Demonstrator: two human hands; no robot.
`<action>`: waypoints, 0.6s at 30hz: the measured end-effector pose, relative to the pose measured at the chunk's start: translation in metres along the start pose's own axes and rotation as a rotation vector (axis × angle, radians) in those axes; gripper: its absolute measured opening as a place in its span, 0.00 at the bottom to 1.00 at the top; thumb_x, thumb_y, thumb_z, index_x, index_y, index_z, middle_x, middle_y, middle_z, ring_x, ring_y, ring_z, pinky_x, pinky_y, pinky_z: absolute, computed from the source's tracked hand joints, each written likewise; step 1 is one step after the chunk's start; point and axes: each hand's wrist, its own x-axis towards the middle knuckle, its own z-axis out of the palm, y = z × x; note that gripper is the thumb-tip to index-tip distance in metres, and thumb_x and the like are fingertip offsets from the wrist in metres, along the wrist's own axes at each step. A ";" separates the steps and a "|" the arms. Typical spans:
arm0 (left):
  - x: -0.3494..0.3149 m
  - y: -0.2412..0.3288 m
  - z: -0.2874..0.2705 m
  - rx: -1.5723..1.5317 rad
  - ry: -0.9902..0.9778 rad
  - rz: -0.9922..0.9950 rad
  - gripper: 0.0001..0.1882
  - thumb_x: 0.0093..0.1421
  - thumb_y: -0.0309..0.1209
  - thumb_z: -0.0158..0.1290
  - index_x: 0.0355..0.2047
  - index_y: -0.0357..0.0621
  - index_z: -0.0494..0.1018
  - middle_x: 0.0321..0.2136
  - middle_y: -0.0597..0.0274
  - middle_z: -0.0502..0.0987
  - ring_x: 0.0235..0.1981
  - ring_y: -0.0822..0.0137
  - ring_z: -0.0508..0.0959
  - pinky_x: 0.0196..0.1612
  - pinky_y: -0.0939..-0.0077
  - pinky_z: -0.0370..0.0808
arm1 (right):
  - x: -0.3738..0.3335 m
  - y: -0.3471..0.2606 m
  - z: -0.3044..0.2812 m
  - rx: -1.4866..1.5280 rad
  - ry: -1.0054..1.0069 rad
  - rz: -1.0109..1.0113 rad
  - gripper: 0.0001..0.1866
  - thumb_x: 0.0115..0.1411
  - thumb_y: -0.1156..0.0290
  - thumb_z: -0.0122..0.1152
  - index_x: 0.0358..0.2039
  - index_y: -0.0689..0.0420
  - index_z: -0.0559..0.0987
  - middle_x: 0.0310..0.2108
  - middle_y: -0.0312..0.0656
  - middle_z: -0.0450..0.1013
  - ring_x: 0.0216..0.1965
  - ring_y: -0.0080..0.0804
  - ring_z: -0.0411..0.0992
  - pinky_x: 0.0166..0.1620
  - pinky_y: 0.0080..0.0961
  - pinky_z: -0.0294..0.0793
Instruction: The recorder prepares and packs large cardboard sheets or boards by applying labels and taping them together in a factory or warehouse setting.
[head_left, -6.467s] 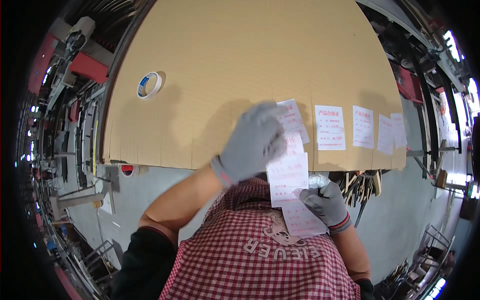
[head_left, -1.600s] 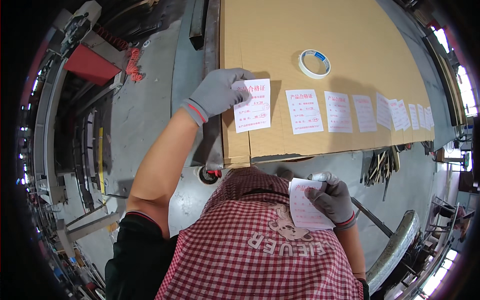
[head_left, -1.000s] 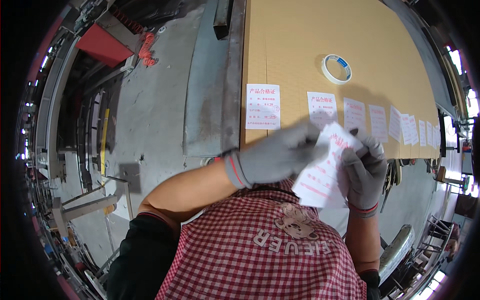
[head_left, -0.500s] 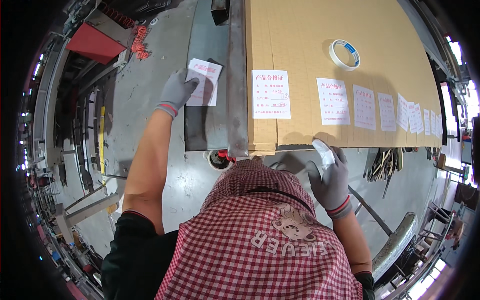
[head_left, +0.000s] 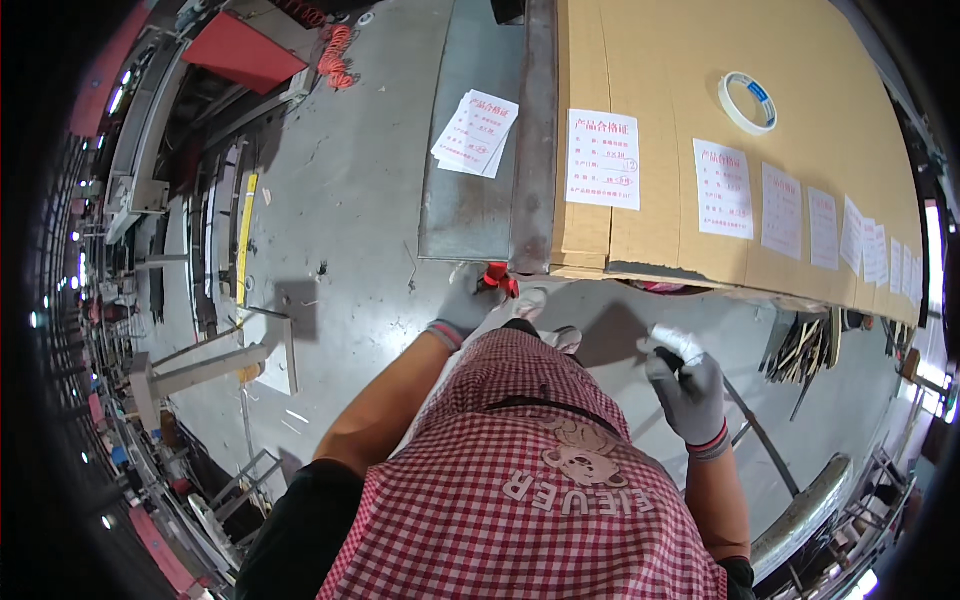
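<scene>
My left hand [head_left: 468, 306], in a grey glove, is low beside a red object [head_left: 499, 279] under the front edge of the grey metal ledge [head_left: 470, 225]. Its fingertips are partly hidden, so a hold on the red object cannot be made out. My right hand [head_left: 690, 388], gloved too, hovers in front of the cardboard; white wrapping [head_left: 677, 343] covers its index finger. The thumb stands apart from that finger, and I see nothing held. A fanned stack of white printed cards [head_left: 477, 135] lies on the ledge.
Cardboard [head_left: 650, 60] covers the surface at right, with a printed card [head_left: 603, 160] near its left edge and a row of more cards [head_left: 724, 190] rightward. A tape roll [head_left: 747, 103] lies above them. A metal frame [head_left: 200, 370] stands on the floor at left.
My left hand has left the card stack and dropped down to the red object. The right hand has drawn back from the cardboard edge. The whole view has shifted.
</scene>
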 end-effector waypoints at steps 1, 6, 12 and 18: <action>0.009 -0.001 0.008 -0.104 -0.032 -0.228 0.22 0.51 0.27 0.60 0.45 0.34 0.68 0.33 0.53 0.77 0.31 0.66 0.77 0.36 0.73 0.73 | -0.009 0.008 0.006 -0.001 0.014 0.012 0.17 0.58 0.78 0.55 0.49 0.64 0.71 0.35 0.44 0.76 0.30 0.20 0.71 0.34 0.17 0.71; 0.016 -0.073 0.053 -0.382 0.298 -0.170 0.16 0.51 0.25 0.60 0.40 0.36 0.71 0.31 0.58 0.77 0.32 0.72 0.75 0.34 0.75 0.73 | -0.035 0.022 0.040 0.299 0.000 0.282 0.17 0.57 0.82 0.55 0.48 0.62 0.70 0.35 0.43 0.75 0.34 0.24 0.73 0.38 0.21 0.73; -0.030 -0.004 -0.032 0.347 0.095 0.396 0.18 0.49 0.30 0.61 0.40 0.41 0.72 0.32 0.52 0.75 0.32 0.57 0.76 0.33 0.68 0.73 | 0.001 -0.018 0.083 0.193 -0.126 0.225 0.09 0.59 0.78 0.54 0.41 0.63 0.75 0.34 0.43 0.74 0.35 0.33 0.73 0.41 0.23 0.71; -0.090 0.149 -0.152 0.346 -0.063 1.063 0.13 0.38 0.29 0.64 0.28 0.48 0.78 0.25 0.65 0.70 0.23 0.67 0.71 0.21 0.72 0.64 | 0.048 -0.046 0.135 0.607 -0.577 -0.028 0.25 0.53 0.77 0.53 0.54 0.60 0.68 0.51 0.50 0.68 0.40 0.47 0.69 0.44 0.33 0.71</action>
